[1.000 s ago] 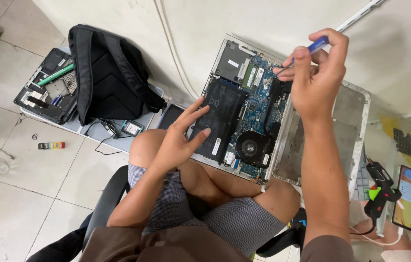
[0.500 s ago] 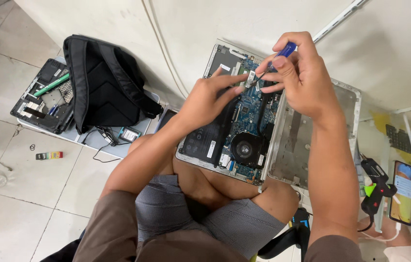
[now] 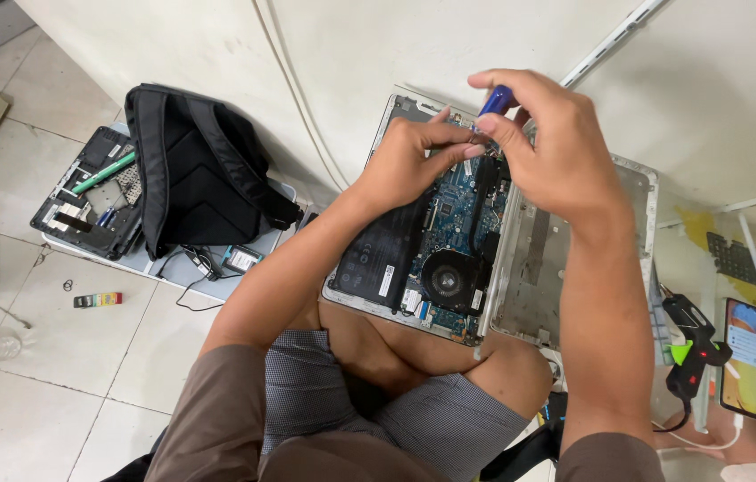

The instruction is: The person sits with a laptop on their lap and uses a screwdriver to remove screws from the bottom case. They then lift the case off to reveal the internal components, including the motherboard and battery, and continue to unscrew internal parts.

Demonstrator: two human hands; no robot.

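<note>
Pale, scuffed floor tiles (image 3: 57, 375) and a white wall (image 3: 351, 54) framed the scene, with the person seated cross-legged in checked grey shorts (image 3: 414, 419). An opened laptop (image 3: 449, 259) rested on the bare knees, its bottom cover off, its long axis running from the lap up toward the wall. Inside it lay a flat black battery (image 3: 382, 259) nearest the left knee, a round black fan (image 3: 449, 278) beside the battery, and a blue-green circuit board (image 3: 458, 210) beyond both. Just right of the laptop leaned its dull silver metal cover (image 3: 565, 259), inner face up.

Over the laptop's far edge, the left hand (image 3: 409, 161) was partly curled, thumb and forefinger pinched together at the board; what they gripped was too small to tell. The right hand (image 3: 556, 147) was closed around a screwdriver with a glossy blue handle (image 3: 496, 100), fingertips meeting those of the left hand. Only the handle's upper end showed, tilting away toward the wall; its tip was hidden.

Well left of the laptop slumped a black fabric backpack (image 3: 199, 170), and past it a second dismantled laptop (image 3: 92, 192). Right of the laptop lay a black glue gun (image 3: 690, 344) and a lit smartphone (image 3: 744, 357).
</note>
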